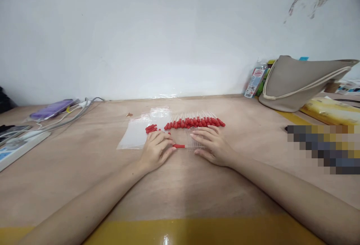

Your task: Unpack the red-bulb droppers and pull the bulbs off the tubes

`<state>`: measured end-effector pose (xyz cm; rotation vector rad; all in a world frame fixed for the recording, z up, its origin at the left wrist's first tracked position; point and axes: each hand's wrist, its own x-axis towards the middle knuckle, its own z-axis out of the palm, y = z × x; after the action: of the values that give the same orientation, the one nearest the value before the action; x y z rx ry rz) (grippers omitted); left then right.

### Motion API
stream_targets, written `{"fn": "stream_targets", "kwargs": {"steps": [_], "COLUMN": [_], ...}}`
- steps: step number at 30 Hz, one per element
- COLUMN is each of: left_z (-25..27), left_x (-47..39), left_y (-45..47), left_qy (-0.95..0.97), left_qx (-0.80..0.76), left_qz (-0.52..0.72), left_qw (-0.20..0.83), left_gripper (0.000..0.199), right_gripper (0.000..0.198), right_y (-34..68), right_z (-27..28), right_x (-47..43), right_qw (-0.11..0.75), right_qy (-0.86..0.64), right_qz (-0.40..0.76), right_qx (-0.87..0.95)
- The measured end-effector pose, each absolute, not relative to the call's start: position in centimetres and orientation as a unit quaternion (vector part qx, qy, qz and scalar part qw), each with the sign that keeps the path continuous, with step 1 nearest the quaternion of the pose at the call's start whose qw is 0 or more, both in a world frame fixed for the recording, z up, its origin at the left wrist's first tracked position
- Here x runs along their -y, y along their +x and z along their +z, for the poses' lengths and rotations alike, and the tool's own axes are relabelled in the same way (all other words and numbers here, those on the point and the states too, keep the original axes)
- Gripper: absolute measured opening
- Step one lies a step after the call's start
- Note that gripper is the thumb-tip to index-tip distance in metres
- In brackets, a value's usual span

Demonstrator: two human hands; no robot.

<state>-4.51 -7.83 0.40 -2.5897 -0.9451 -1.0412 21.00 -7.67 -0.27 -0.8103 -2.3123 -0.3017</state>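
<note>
Left hand [156, 148] flat, fingers loosely spread, touching red-capped dropper [185, 146] on table [182, 185]. Right hand [211, 144] flat too, fingers w/ tube end. Neither clamped. Dropper row [195, 122] just behind.

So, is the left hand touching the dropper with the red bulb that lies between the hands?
Touching. The head view shows the left hand fingertips on the dropper red bulb.

A makeshift piecework bench in a plain room.
Red-capped droppers [194, 122] are lying in rows on a bare tabletop [180, 185], a power strip [17, 145] and bag [298, 83] sitting against a stained wall [168, 31].
</note>
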Motion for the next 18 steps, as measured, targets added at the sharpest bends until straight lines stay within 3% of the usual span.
{"fn": "stream_targets", "kwargs": {"steps": [10,16,18], "left_z": [0.3,0.5,0.6], "left_x": [8.0,8.2,8.2], "left_y": [-4.3,-3.0,-2.4], "left_qy": [-0.873,-0.890,-0.903], "left_qx": [0.309,0.307,0.290], "left_qz": [-0.366,-0.330,-0.311], "left_qw": [0.092,0.066,0.066], "left_gripper": [0.008,0.037,0.029], "right_gripper": [0.024,0.019,0.019], "right_y": [19.9,19.3,19.1], "right_z": [-0.8,-0.7,-0.8], "right_x": [7.7,8.0,8.0], "right_qw": [0.339,0.363,0.368], "right_qy": [-0.313,-0.298,-0.291], "right_qz": [-0.075,-0.081,-0.088], "right_qx": [0.884,0.879,0.879]}}
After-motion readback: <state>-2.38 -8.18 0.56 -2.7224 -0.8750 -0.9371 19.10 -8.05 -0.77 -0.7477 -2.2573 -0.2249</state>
